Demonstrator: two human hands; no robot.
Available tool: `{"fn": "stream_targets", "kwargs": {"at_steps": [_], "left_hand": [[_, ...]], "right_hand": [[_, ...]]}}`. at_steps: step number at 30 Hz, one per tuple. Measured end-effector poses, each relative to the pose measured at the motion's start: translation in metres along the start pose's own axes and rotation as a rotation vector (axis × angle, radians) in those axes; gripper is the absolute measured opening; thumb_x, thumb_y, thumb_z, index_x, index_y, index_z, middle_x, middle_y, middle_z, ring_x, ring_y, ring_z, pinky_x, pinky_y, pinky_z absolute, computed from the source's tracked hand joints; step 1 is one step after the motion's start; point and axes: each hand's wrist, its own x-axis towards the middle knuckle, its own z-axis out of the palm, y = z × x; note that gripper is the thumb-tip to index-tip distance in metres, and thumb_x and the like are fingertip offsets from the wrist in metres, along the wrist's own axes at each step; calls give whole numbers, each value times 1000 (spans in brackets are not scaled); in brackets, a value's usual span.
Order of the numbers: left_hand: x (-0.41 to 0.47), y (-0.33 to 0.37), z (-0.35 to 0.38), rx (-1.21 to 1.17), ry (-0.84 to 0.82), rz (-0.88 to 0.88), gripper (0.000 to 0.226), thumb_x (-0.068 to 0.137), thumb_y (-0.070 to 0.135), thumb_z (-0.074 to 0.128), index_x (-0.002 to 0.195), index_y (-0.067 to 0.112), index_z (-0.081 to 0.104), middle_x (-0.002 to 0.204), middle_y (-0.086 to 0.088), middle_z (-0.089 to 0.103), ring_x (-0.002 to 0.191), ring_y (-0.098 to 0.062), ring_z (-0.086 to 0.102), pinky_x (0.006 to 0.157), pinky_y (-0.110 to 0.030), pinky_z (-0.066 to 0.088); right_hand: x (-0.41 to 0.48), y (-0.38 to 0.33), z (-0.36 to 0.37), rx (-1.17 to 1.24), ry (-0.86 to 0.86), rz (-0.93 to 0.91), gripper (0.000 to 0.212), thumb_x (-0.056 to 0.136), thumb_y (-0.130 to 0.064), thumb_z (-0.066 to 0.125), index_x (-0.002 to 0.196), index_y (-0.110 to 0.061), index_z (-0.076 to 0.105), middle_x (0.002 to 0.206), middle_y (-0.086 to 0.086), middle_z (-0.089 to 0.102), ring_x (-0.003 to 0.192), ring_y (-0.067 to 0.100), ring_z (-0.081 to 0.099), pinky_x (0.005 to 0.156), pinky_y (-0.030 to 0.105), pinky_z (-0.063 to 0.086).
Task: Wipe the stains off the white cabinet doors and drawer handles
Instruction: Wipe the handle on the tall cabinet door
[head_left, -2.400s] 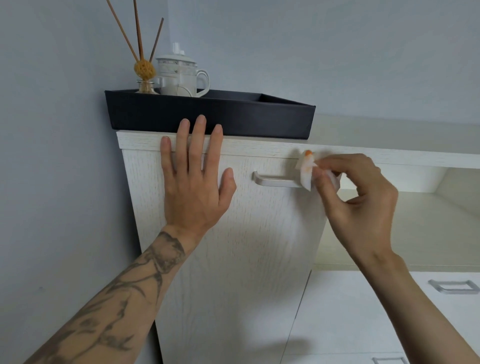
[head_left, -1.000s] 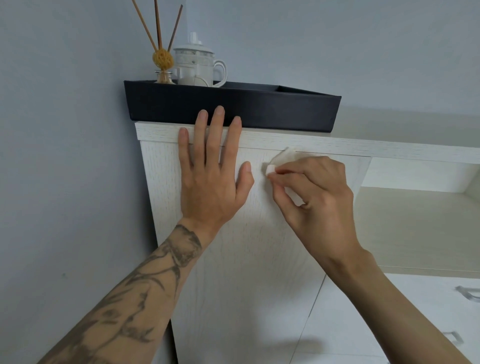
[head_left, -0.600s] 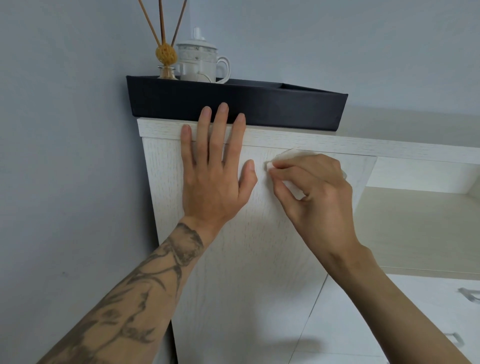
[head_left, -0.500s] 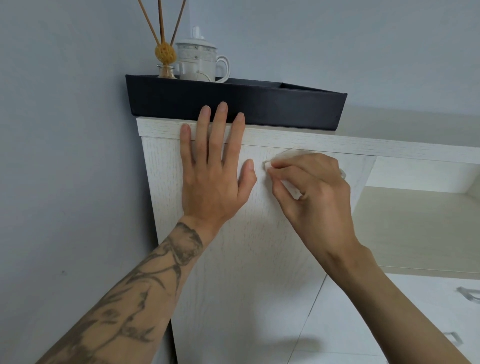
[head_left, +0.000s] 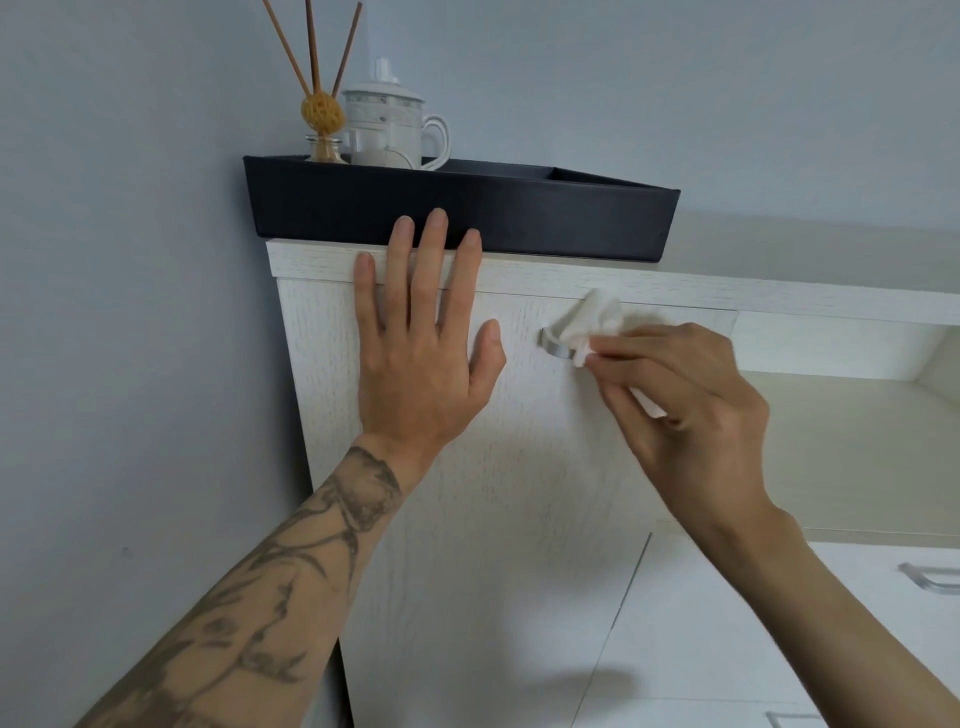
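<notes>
I log: left hand (head_left: 426, 364), grip spread flat on white cabinet door (head_left: 493, 519) | right hand (head_left: 691, 410), grip pinching white wipe (head_left: 592, 325) | wipe touching metal door handle (head_left: 553, 345), near door's top edge.

Black tray (head_left: 519, 218) on top, holding reed diffuser (head_left: 322, 111) beside lidded white mug (head_left: 387, 130), grey wall (head_left: 130, 312)

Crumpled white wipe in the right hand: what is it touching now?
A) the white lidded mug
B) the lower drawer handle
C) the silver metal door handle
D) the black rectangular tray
C: the crumpled white wipe, pinched by the right hand, lies against the silver metal handle on the white cabinet door, well below the black rectangular tray.
</notes>
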Motion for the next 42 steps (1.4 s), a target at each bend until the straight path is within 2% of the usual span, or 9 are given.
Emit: {"fn": "stream_targets", "kwargs": {"at_steps": [4,9,12,14,17,21,24,28,42], "left_hand": [[1,1,-1,-3,1,2,65,107,40,34,164,10,25,168,-21,30,157,-42,22,130,-59,10],[0,0,-1,7,-2,1,65,107,39,39,163,9,28,168,-22,30,157,-43,23,129,-62,14],[0,0,0,8,-10,1,65,108,40,38,164,9,27,168,-22,29,157,-43,22,129,-63,15],[0,0,0,12,-9,2,65,108,41,37,163,9,27,168,-22,29,157,-43,22,129,-63,14],[0,0,0,13,-4,2,65,107,41,35,163,9,28,168,-22,29,157,-43,22,129,-62,13],[0,0,1,26,3,2,65,107,40,37,163,9,27,168,-22,30,157,-43,23,129,-60,11],[0,0,1,25,5,1,65,106,40,38,163,9,28,168,-22,29,157,-43,22,130,-60,10],[1,0,1,24,5,-1,66,105,39,42,163,10,27,168,-22,29,157,-43,22,130,-59,10],[1,0,1,25,26,6,64,107,38,38,162,7,30,167,-22,30,157,-44,23,130,-61,11]], "right_hand": [[2,1,-13,11,64,75,8,96,-6,79,95,-13,83,104,-7,77,97,20,73,90,34,52],[25,-22,12,131,-42,100,20,95,0,75,111,-9,81,107,4,75,102,20,66,90,32,52],[27,-24,22,146,-144,137,15,92,-10,74,104,-10,83,106,4,69,101,17,61,88,32,50],[26,-23,21,115,-145,124,12,94,-18,77,100,-10,83,101,4,69,97,17,60,87,30,48],[27,-21,21,74,-148,109,8,95,-19,80,100,-11,81,97,4,69,94,21,61,83,34,49],[25,-20,24,29,-149,143,14,97,-19,78,109,-12,81,106,2,72,102,19,62,91,34,49],[18,-18,22,26,-98,85,14,98,-17,76,109,-10,82,106,2,77,105,22,68,97,33,46],[13,-15,18,39,-52,77,14,96,-15,77,108,-9,82,105,3,78,104,21,68,97,33,47],[26,-23,28,38,-106,97,8,96,-12,75,100,-9,82,100,2,78,103,20,69,99,27,43]]}}
